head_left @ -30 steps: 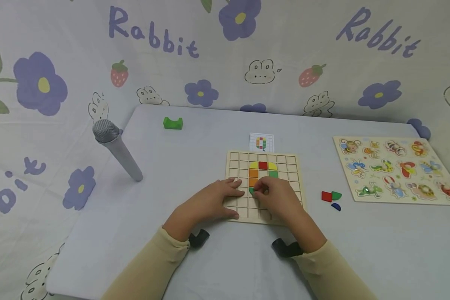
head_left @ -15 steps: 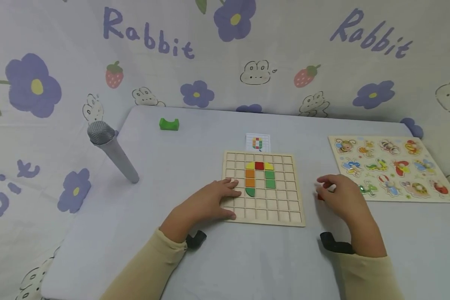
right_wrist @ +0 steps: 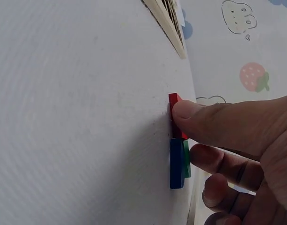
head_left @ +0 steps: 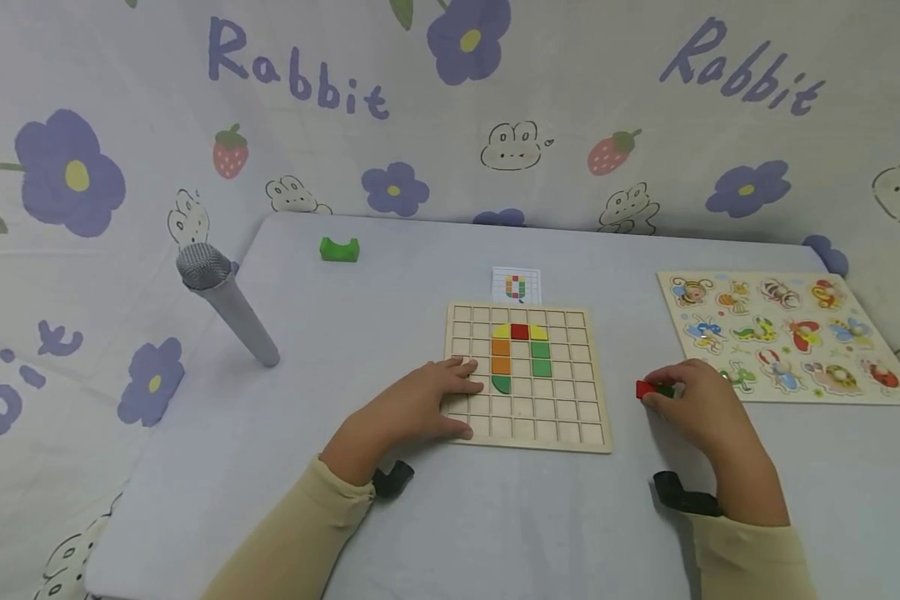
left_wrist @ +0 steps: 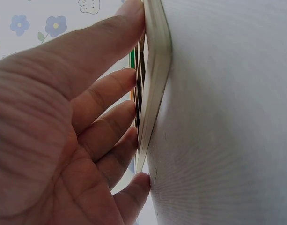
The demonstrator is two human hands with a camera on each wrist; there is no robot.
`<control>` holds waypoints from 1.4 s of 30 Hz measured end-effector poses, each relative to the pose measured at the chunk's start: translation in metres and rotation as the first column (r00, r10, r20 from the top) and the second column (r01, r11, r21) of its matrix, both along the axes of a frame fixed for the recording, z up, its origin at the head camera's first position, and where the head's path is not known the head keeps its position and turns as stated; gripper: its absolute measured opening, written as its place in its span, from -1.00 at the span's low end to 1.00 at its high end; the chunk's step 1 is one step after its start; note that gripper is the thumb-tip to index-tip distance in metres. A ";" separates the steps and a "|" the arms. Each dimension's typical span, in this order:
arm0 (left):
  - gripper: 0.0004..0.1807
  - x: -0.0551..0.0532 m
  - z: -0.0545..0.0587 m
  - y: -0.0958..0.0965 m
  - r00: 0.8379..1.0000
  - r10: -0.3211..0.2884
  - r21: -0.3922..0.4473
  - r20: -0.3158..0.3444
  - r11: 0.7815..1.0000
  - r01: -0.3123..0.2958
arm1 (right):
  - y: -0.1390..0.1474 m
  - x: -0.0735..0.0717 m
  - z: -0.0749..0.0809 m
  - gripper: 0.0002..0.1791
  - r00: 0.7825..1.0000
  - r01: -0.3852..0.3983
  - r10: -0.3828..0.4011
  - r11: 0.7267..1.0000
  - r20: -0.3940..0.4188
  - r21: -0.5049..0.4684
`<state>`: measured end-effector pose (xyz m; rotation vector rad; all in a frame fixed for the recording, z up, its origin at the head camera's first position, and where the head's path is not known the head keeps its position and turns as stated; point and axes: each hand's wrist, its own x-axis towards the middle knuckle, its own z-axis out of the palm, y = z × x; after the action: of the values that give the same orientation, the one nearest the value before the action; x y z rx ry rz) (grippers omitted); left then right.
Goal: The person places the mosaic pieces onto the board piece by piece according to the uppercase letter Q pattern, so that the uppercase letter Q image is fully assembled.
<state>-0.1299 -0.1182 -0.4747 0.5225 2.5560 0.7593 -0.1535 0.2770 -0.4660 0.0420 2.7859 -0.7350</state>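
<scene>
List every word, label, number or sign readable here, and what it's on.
"Rabbit": backdrop cloth, upper left in the head view.
"Rabbit": same cloth, upper right.
"bit": same cloth, far left, word cut off by the frame.
Card: coloured Q-like figure; any print too small to read.

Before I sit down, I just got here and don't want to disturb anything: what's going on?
A person works at a grid board holding eight coloured pieces, a pattern card beyond it. The left hand rests at the board's left edge. To the board's right, the right hand pinches a red piece beside a green piece and a blue piece.
</scene>
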 end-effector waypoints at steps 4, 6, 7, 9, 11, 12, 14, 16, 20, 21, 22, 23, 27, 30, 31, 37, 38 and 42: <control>-0.23 -0.001 -0.001 0.000 1.000 -0.003 -0.002 0.001 1.000 0.003 | -0.005 0.000 0.001 -0.70 1.000 0.019 -0.019 0.999 0.006 -0.029; -0.23 -0.001 -0.001 0.000 1.000 -0.005 0.000 0.000 1.000 0.005 | -0.010 0.000 0.003 -0.76 1.000 0.029 -0.029 0.999 -0.011 -0.041; -0.23 -0.001 -0.001 0.000 1.000 -0.006 -0.001 0.001 1.000 0.006 | -0.014 0.001 0.005 -0.78 0.999 0.033 -0.035 0.998 -0.032 -0.045; -0.23 -0.001 -0.001 0.000 1.000 -0.008 0.001 -0.002 1.000 0.008 | -0.024 0.001 0.011 -0.81 0.996 0.040 -0.044 0.997 -0.077 -0.059; -0.23 -0.001 -0.001 0.000 1.000 -0.009 0.002 -0.004 1.000 0.009 | -0.040 0.001 0.018 -0.82 0.992 0.024 -0.034 0.997 -0.121 -0.079; -0.23 -0.001 -0.001 0.000 1.000 -0.009 -0.001 -0.003 1.000 0.009 | -0.050 0.001 0.020 -0.82 0.991 0.009 -0.022 0.996 -0.135 -0.093; -0.23 -0.001 -0.001 0.000 1.000 -0.007 -0.007 -0.003 1.000 0.007 | -0.071 0.000 0.025 -0.82 0.990 -0.033 0.017 0.992 -0.137 -0.121; -0.23 -0.002 -0.001 0.000 1.000 -0.010 -0.013 0.000 1.000 0.010 | -0.092 -0.001 0.027 -0.83 0.990 -0.090 0.073 0.986 -0.122 -0.140; -0.22 -0.003 -0.001 0.001 1.000 -0.022 -0.012 0.000 1.000 0.022 | -0.122 -0.005 0.021 -0.86 0.983 -0.176 0.166 0.973 -0.076 -0.149; -0.22 -0.003 -0.001 0.001 1.000 -0.025 -0.011 -0.001 1.000 0.025 | -0.126 -0.006 0.019 -0.87 0.981 -0.190 0.181 0.971 -0.070 -0.146; -0.22 -0.003 -0.001 0.001 1.000 -0.027 -0.009 -0.001 1.000 0.027 | -0.130 -0.006 0.016 -0.88 0.979 -0.200 0.192 0.969 -0.068 -0.144; -0.22 -0.003 -0.001 0.001 1.000 -0.029 -0.006 -0.007 1.000 0.029 | -0.132 -0.007 0.014 -0.88 0.977 -0.208 0.200 0.968 -0.068 -0.138; -0.20 -0.004 -0.002 0.000 0.999 -0.038 -0.008 -0.028 0.999 0.038 | -0.137 -0.008 0.009 -0.89 0.972 -0.228 0.219 0.964 -0.080 -0.138; -0.20 -0.004 -0.002 0.000 0.998 -0.041 -0.014 -0.038 0.999 0.040 | -0.139 -0.009 0.007 -0.91 0.970 -0.241 0.232 0.959 -0.075 -0.148; -0.20 -0.004 -0.002 -0.001 0.999 -0.041 -0.015 -0.036 0.999 0.040 | -0.139 -0.009 0.006 -0.91 0.970 -0.243 0.235 0.958 -0.069 -0.149; -0.21 -0.003 -0.003 -0.002 0.999 -0.035 -0.003 -0.034 0.999 0.035 | -0.142 -0.010 0.003 -0.94 0.973 -0.230 0.226 0.964 -0.042 -0.133; -0.21 -0.003 -0.003 -0.002 0.999 -0.034 0.000 -0.035 0.999 0.034 | -0.143 -0.010 0.002 -0.94 0.972 -0.233 0.229 0.964 -0.047 -0.126; -0.20 -0.003 -0.002 -0.002 0.999 -0.030 0.004 -0.033 1.000 0.030 | -0.145 -0.010 0.001 -0.94 0.970 -0.240 0.234 0.965 -0.065 -0.110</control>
<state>-0.1324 -0.1206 -0.4770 0.5787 2.5716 0.7515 -0.1637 0.1318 -0.4653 -0.3309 2.7237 -0.8454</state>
